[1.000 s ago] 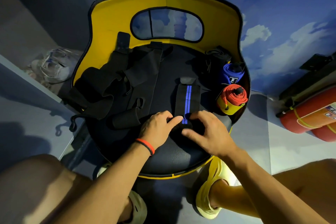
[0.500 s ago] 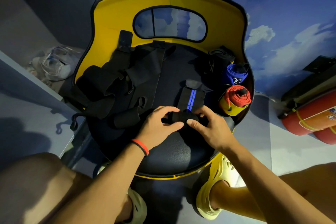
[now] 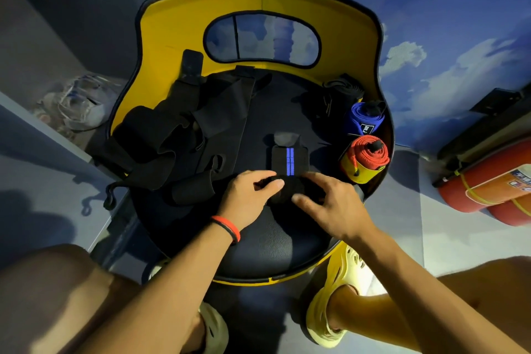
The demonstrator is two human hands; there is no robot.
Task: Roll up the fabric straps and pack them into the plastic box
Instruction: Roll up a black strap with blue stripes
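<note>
Gripping blue-striped strap (image 3: 289, 159) roll betw. them, L hand (image 3: 247, 195) & R hand (image 3: 330, 207), fingers curled.

You work in dim, bluish light; the yellow chair (image 3: 172, 34) shows brightest. Left of the chair, hard shadows fall. Fisheye bends lines around it; your right hand (image 3: 333, 207) blurs at the fingertips.

Both forearms, bare, reach fwd from the bottom corners and meet at the centre, wrists approx. straight. The left grip (image 3: 248, 195) is palm down, fingers curled over the rolled end of the black strap (image 3: 288, 162), w/ the thumb tip on top of the roll. The right grip (image 3: 330, 207) is opposite and just beside it, also palm down. Its fingers bend over the roll's far side and the thumb presses the near side.
</note>
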